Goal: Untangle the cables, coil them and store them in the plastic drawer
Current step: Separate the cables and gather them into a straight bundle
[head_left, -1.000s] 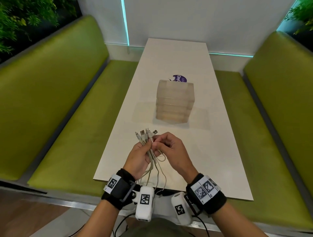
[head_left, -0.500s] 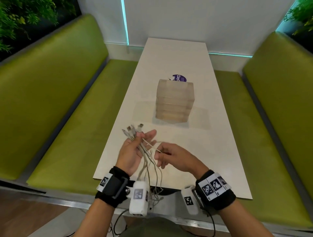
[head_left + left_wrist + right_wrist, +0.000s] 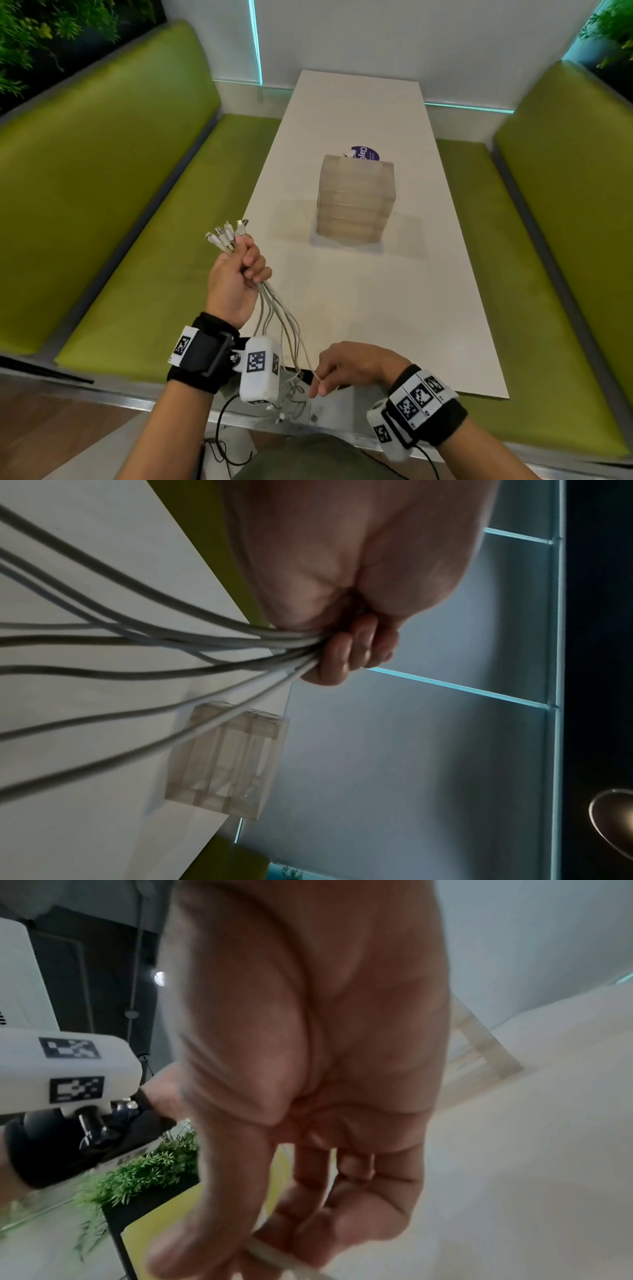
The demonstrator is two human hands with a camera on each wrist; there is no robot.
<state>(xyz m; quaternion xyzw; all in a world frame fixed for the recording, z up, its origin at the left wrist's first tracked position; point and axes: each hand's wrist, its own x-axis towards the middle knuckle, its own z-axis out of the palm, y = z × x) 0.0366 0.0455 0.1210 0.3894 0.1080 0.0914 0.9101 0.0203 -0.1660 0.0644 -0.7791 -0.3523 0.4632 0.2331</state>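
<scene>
My left hand (image 3: 236,274) is raised over the table's left edge and grips a bundle of white cables (image 3: 274,308) just below their plugs (image 3: 227,234), which fan out above the fist. In the left wrist view the cables (image 3: 171,642) run out from under the curled fingers (image 3: 346,656). The loose ends hang tangled below the table's front edge. My right hand (image 3: 346,366) is low at that edge and pinches a single cable (image 3: 310,366) drawn out of the bundle. The translucent plastic drawer unit (image 3: 356,202) stands mid-table with its drawers closed.
The long white table (image 3: 394,308) runs between two green benches (image 3: 120,240). A purple round sticker (image 3: 364,154) lies behind the drawer unit. Plants stand at the far left, and a white wall closes the far end.
My hands have drawn apart. The left lifted the plug ends up and to the left, and the right slid down one cable to the table's front edge.
</scene>
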